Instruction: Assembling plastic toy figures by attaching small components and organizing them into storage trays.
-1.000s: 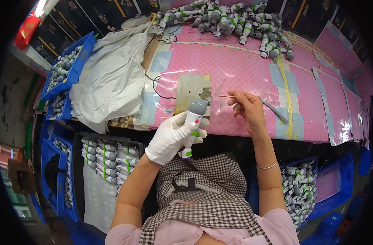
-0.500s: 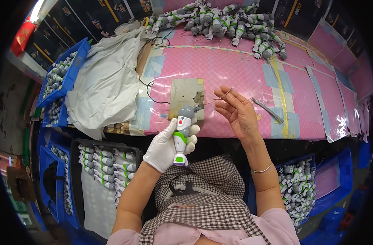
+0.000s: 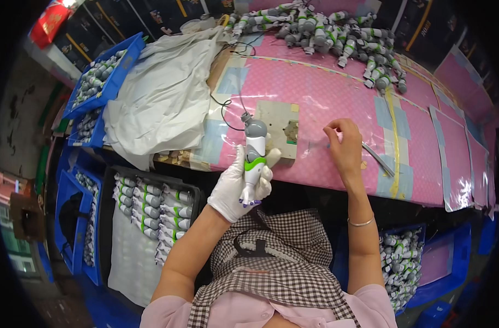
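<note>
My left hand [image 3: 241,186], in a white glove, grips a grey, white and green plastic toy arm [image 3: 256,147]. Its round grey end points away from me, and purple shows at the near end. A thin wire [image 3: 241,98] runs up from a small grey piece at its far end. Beyond and to the right of it is a flat metal block [image 3: 274,117] on the pink table covering. My bare right hand [image 3: 345,150] is raised over the table, its fingers bent and thumb pressed toward them; what lies between them is too small to name. Metal tweezers [image 3: 378,159] lie just beyond its wrist.
A heap of similar toy arms [image 3: 320,30] covers the table's far side. White cloth [image 3: 162,82] lies at the left beside blue bins [image 3: 104,79]. Below the table edge are a black tray [image 3: 151,213] with rows of arms and, at right, a filled bin [image 3: 402,262].
The toy arm has turned in my left hand, hiding its red button. My right hand has moved right, away from it, and its fingers have curled. The whole view has shifted.
</note>
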